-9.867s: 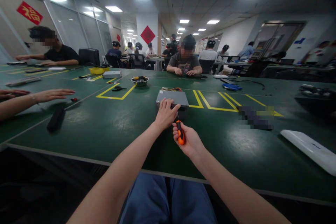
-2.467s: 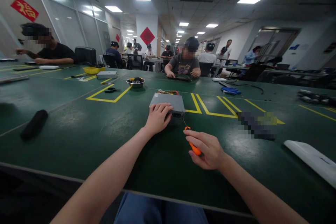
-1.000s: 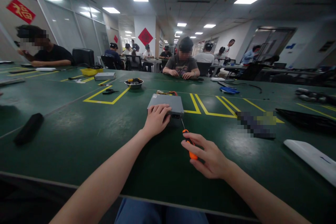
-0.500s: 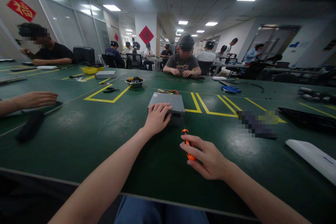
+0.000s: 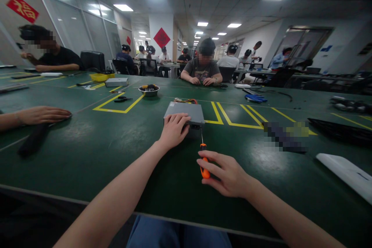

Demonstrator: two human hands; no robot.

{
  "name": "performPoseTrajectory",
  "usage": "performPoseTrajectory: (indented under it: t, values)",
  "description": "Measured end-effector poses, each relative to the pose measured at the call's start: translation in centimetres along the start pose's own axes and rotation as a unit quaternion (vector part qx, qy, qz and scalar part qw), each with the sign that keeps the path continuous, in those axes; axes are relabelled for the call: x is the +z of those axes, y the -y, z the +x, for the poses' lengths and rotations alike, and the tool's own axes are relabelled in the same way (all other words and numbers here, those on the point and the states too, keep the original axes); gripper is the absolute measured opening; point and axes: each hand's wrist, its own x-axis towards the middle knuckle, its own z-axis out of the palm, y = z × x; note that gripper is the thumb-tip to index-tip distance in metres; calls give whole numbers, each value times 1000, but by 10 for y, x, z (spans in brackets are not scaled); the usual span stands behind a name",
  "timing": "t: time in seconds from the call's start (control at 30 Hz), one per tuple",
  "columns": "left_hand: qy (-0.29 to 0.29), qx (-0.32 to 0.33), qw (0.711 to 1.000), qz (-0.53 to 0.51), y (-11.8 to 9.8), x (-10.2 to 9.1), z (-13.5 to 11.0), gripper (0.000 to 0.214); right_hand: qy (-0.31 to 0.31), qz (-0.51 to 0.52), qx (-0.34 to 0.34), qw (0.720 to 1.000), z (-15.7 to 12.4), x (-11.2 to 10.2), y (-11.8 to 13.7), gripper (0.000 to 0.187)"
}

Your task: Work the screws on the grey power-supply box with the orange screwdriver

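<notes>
A grey metal computer power supply (image 5: 188,111) lies on the green table in front of me, with coloured cables (image 5: 186,101) at its far side. My left hand (image 5: 175,130) grips its near left part, fingers over the top and thumb down the front face. Between the fingers and thumb of my right hand (image 5: 225,172) is a screwdriver (image 5: 204,162) with an orange and black handle. Its thin shaft points away from me at the near right corner of the power supply, just below the socket. Whether the tip sits in a screw is too small to tell.
A metal bowl (image 5: 149,91) of small parts stands beyond, left of the power supply. Another person's hand (image 5: 45,115) rests at the left near a black object (image 5: 34,139). Blue gloves (image 5: 255,98) and a white panel (image 5: 345,174) lie right. A co-worker (image 5: 202,66) sits opposite.
The screwdriver handle has tilted slightly left, and my right fingers have shifted with it. My left hand and the power supply stay put. The other person's hand at left has moved slightly right.
</notes>
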Motion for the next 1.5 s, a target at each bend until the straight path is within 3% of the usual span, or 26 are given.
performPoseTrajectory:
  t: [0.17, 0.43, 0.67, 0.77, 0.93, 1.13, 1.23, 1.37, 1.5]
  values:
    - [1, -2, 1000, -3, 0, 0, 0, 27, -52, 21, 18, 998, 0, 7, 0, 29]
    - [-1, 0, 1000, -2, 0, 0, 0, 26, 50, -21, 8, 998, 2, 0, 4, 40]
    - [-1, 0, 1000, -4, 0, 0, 0, 27, -45, -11, 6, 999, 2, 6, 2, 29]
    - [-1, -3, 1000, -5, 0, 0, 0, 27, -43, 0, 18, 999, 1, 7, 3, 32]
    - [0, -3, 1000, -6, 0, 0, 0, 27, 20, -27, -6, 999, 2, 1, 4, 39]
    - [1, -1, 1000, -4, 1, 1, 0, 26, -52, -50, -17, 997, 2, 4, 3, 24]
    - [1, 1, 1000, -3, 1, 1, 0, 26, -64, -24, 1, 998, 1, 7, 3, 25]
    - [0, 0, 1000, 0, 1, 1, 0, 26, -23, -12, 7, 1000, 1, 2, 2, 36]
    - [-1, 2, 1000, -3, 1, 1, 0, 25, 16, -47, -16, 999, 4, -1, 3, 34]
